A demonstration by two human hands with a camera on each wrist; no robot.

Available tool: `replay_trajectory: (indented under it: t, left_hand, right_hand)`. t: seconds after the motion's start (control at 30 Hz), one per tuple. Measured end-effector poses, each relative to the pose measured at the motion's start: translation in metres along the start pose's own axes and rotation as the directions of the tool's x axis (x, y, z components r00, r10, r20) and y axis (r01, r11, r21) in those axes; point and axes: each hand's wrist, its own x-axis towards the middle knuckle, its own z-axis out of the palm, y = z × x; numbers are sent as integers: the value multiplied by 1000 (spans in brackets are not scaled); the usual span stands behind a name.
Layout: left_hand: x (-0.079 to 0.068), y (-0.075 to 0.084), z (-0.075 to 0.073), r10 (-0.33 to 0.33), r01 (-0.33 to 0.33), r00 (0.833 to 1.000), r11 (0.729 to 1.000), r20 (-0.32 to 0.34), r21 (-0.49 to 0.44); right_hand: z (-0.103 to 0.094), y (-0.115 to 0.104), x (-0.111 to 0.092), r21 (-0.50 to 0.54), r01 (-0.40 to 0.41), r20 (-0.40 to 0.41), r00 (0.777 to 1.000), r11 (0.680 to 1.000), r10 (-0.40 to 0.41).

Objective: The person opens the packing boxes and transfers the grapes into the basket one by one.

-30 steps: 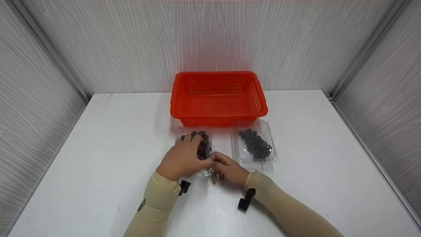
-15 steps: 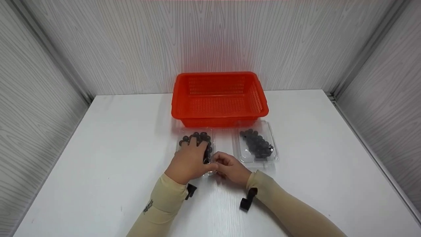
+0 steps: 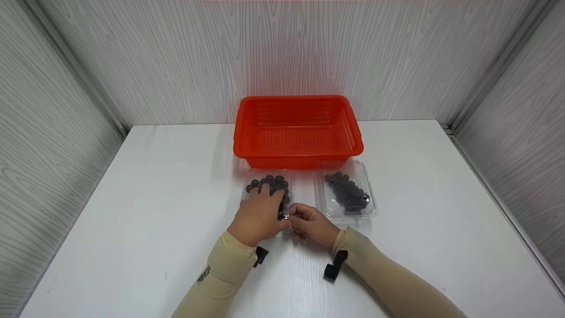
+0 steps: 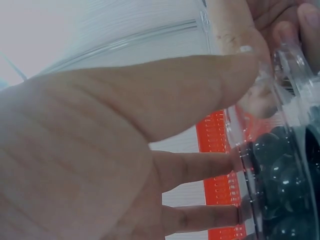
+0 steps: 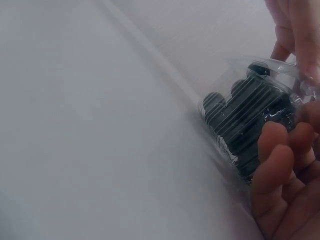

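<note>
Left hand: The fingers are laid nearly straight over the left box, and the thumb is stretched toward its near right corner. The box is pressed rather than gripped, maybe so that it is kept from sliding.
Right hand: The fingers are curled, and that same corner seems to be pinched by thumb and finger, likely because the rim can be grabbed best there.
Where the left box is: It is set on the white table, under the left hand, and dark grapes are seen through its clear plastic. Whether its lid is snapped down cannot be told.
Right box: More dark grapes are kept inside. It is not touched by any hand, but it is placed near enough to be reached.
Basket: The red basket is placed just behind both boxes, perhaps so that room is left for the hands.
Writing: A dark mark is seen on the left sleeve, too small to be read. No brand or label can be made out on the boxes or basket.
</note>
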Motion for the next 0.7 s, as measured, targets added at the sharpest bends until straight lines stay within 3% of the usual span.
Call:
replay_trajectory:
  t: [0.2,0.43,0.7]
  left_hand:
    - [1,-1,1,21,-21,999,1000,-25,7]
    - [1,-6,8,14,-16,1000,997,-20,-78]
    - [1,-2,10,30,-31,998,999,-48,-19]
  right_hand:
    - [0,1,1,37,5,8,1000,999,-5]
    - [1,2,2,62,3,-1,1000,998,-3]
    - [2,3,1,95,3,-9,1000,995,-3]
